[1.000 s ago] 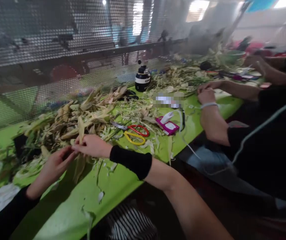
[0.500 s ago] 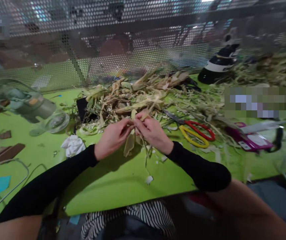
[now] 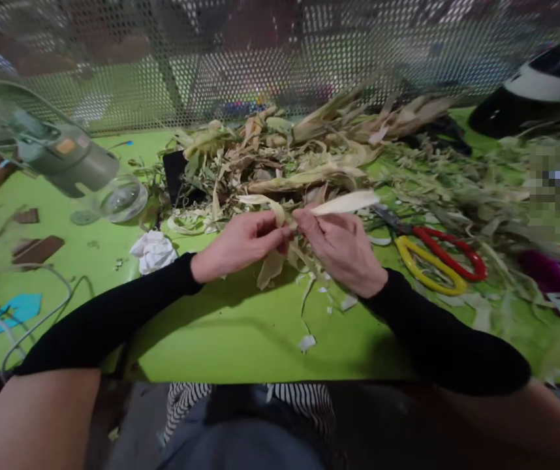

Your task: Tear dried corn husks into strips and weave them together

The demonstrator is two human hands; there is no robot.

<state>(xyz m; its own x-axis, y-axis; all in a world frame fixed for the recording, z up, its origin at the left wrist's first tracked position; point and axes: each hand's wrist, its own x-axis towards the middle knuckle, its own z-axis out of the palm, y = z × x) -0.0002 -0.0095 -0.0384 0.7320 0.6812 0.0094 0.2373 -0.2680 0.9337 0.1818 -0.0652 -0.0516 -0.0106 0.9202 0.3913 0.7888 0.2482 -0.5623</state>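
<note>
My left hand (image 3: 243, 243) and my right hand (image 3: 343, 248) meet over the green table (image 3: 221, 333), both pinched on a bundle of dried corn husk strips (image 3: 280, 251). One pale strip (image 3: 343, 203) sticks out to the right above my right hand, and other strips hang down between the hands. A big pile of husks (image 3: 304, 156) lies just behind my hands. Both forearms wear black sleeves.
Red and yellow scissors (image 3: 434, 258) lie right of my right hand. A small green desk fan (image 3: 40, 147) stands at the left, with a crumpled white tissue (image 3: 153, 251) nearby. A perforated metal screen (image 3: 260, 52) runs behind the table. Husk scraps (image 3: 307, 341) dot the front.
The view has swung left and down from the neighbour's arms to my own work. My hands have come together on the husk strips and pulled a pale strip out to the right.
</note>
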